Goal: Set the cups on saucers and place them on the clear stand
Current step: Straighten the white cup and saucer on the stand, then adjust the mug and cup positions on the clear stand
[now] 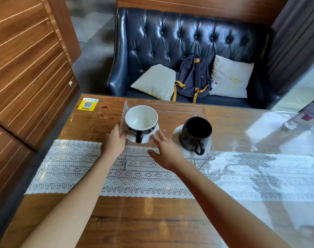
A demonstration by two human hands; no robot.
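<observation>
A clear stand (181, 109) sits on the wooden table over a white lace runner. On its left part, a black cup with a white inside (141, 120) rests on a white saucer (147, 137), handle toward me. On its right part, an all-black cup (196, 133) stands on a second white saucer (207, 146). My left hand (115, 140) touches the left edge of the stand beside the left saucer. My right hand (164, 149) hovers flat with fingers spread, fingertips at the left saucer's right rim, holding nothing.
A yellow QR sticker (87, 104) lies at the table's far left corner. A plastic bottle (302, 116) lies at the right edge. Behind the table a dark leather sofa (170, 38) holds two pillows and a navy backpack (193, 77). A wooden wall stands on the left.
</observation>
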